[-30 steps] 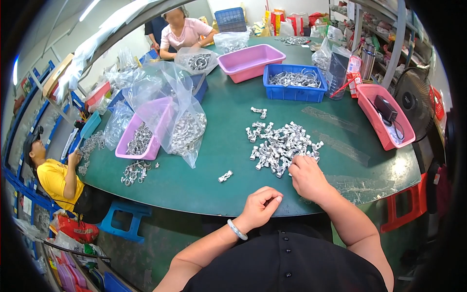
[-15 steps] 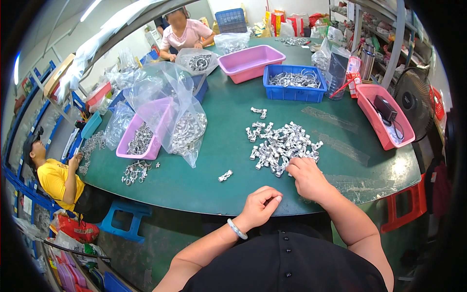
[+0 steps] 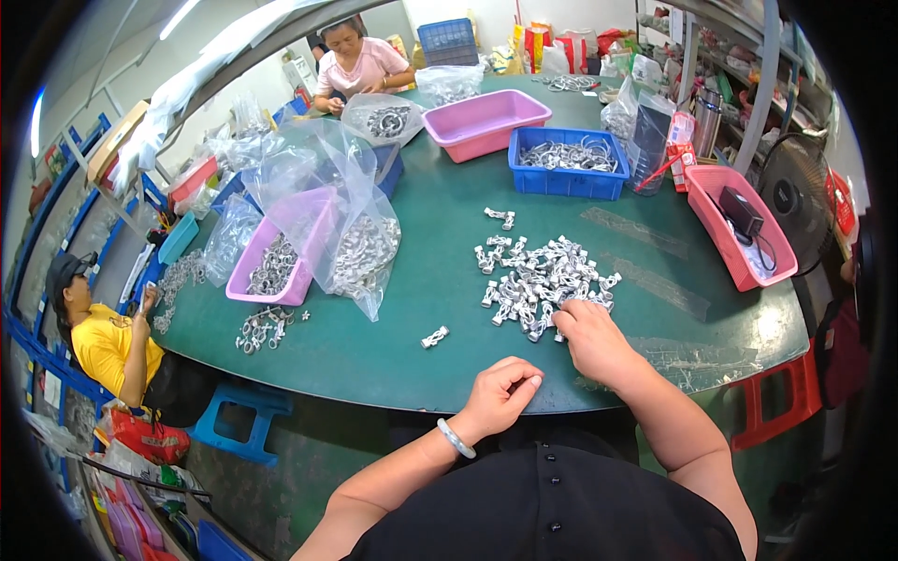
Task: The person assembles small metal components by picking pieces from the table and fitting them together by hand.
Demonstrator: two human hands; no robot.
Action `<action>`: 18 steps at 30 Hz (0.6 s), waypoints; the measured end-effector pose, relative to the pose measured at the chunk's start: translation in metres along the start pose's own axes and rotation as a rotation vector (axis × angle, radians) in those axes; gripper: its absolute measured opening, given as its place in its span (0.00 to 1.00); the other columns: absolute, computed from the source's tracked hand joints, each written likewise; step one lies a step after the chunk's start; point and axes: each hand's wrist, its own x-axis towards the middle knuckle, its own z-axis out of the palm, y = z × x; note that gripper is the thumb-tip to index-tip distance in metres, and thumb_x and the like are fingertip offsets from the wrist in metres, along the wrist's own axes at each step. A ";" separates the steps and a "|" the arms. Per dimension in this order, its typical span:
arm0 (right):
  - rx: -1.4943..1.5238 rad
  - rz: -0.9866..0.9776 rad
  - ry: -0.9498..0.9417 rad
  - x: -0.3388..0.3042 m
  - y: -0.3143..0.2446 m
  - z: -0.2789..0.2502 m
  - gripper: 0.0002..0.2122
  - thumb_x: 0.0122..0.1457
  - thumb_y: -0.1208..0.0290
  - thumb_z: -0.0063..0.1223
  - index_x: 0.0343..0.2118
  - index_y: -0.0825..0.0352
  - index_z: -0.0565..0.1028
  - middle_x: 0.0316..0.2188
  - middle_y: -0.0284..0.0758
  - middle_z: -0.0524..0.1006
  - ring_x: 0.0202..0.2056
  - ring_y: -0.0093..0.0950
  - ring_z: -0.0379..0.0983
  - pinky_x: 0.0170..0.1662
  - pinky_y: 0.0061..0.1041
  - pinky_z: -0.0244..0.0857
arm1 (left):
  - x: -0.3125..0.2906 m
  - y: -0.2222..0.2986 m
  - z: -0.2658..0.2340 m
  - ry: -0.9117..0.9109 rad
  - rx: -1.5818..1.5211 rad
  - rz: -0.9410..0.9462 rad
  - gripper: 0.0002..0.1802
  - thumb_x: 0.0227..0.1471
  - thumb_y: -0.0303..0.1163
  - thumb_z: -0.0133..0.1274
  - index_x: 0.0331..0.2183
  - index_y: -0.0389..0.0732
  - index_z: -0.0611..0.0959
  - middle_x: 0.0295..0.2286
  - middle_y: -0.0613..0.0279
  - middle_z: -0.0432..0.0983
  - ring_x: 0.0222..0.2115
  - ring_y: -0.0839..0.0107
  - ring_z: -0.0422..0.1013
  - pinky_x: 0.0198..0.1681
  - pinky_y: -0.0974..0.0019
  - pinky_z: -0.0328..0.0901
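A loose pile of small silver metal fittings (image 3: 543,276) lies on the green table in front of me. My right hand (image 3: 596,344) reaches into the pile's near edge, fingers bent and tips pressed together on a fitting. How that fitting sits in the fingers is partly hidden. By the table's near edge rests my left hand (image 3: 502,397), its fingers curled in against the thumb; whatever it may hold is hidden. One single fitting (image 3: 435,337) lies apart, left of the pile. A few more fittings (image 3: 499,218) sit just beyond it.
To the left stand a pink-purple basin (image 3: 245,285) of metal rings and a clear bag (image 3: 363,262) of parts. Farther off are a pink basin (image 3: 486,126) and a blue basket (image 3: 568,178) of rings. A pink basket (image 3: 739,224) holds a black adapter. Two people work at the table.
My hands stay almost in place; the right fingers shift very slightly at the pile's edge. The view has moved slightly. The person across the table has lowered their head.
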 end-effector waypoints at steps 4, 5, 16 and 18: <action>0.025 0.000 -0.021 0.002 0.003 -0.001 0.09 0.39 0.81 0.43 0.28 0.68 0.68 0.30 0.39 0.67 0.35 0.37 0.64 0.38 0.31 0.57 | 0.000 0.001 -0.001 -0.003 -0.005 -0.003 0.04 0.45 0.23 0.48 0.26 0.34 0.77 0.24 0.62 0.71 0.21 0.79 0.65 0.25 0.77 0.60; 0.036 -0.007 -0.010 0.002 0.003 -0.002 0.10 0.39 0.82 0.43 0.29 0.69 0.68 0.30 0.39 0.67 0.34 0.37 0.64 0.37 0.31 0.58 | 0.001 0.001 -0.001 -0.005 -0.002 -0.002 0.04 0.45 0.23 0.48 0.26 0.34 0.77 0.24 0.62 0.71 0.21 0.79 0.65 0.25 0.77 0.60; 0.792 0.343 0.132 0.001 0.004 0.002 0.11 0.45 0.87 0.43 0.34 0.72 0.66 0.33 0.38 0.69 0.34 0.32 0.69 0.37 0.25 0.64 | 0.001 -0.007 0.004 0.067 -0.236 -0.145 0.08 0.47 0.25 0.47 0.33 0.35 0.75 0.27 0.66 0.70 0.25 0.81 0.65 0.29 0.79 0.61; 1.372 0.469 0.121 0.002 -0.005 0.005 0.10 0.47 0.84 0.45 0.34 0.72 0.65 0.32 0.35 0.70 0.35 0.26 0.69 0.38 0.22 0.64 | 0.009 0.002 0.003 0.136 -0.410 -0.205 0.13 0.48 0.25 0.46 0.39 0.36 0.71 0.27 0.66 0.70 0.24 0.83 0.64 0.27 0.80 0.60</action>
